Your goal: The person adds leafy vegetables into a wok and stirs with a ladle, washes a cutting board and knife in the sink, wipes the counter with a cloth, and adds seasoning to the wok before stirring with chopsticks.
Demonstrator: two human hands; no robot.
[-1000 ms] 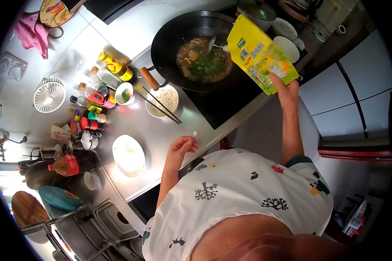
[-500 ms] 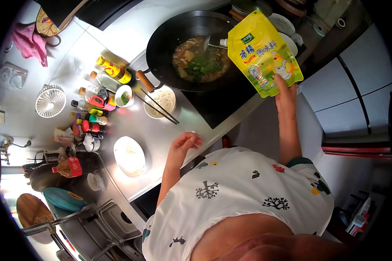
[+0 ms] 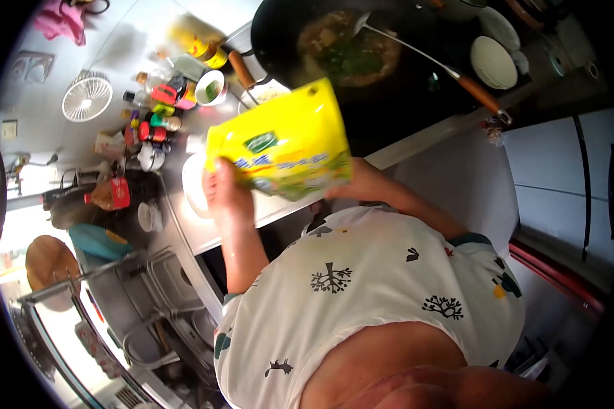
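Note:
A yellow chicken bouillon pouch (image 3: 280, 140) is held tilted above the counter in front of me, its white spout (image 3: 196, 143) pointing left. My left hand (image 3: 229, 191) is closed on the pouch's lower left corner, thumb across the front. From the right, my right hand (image 3: 351, 183) reaches behind the pouch's lower right corner and grips it; its fingers are mostly hidden. Beyond the pouch, a black wok (image 3: 280, 41) holds a soup (image 3: 348, 58) with chopped greens. A ladle (image 3: 416, 51) with a wooden handle rests in the wok.
Sauce bottles (image 3: 177, 92) and jars line the wall on the left, beside a small white bowl (image 3: 211, 88). Behind the pouch, a noodle bowl (image 3: 269, 88) and a white plate (image 3: 192, 180) are partly covered. Another white bowl (image 3: 493, 63) stands right of the wok.
The pouch has moved left and down from beside the wok and turned, its spout still leftward. My left hand has risen and taken hold of it. The ladle's handle is now uncovered.

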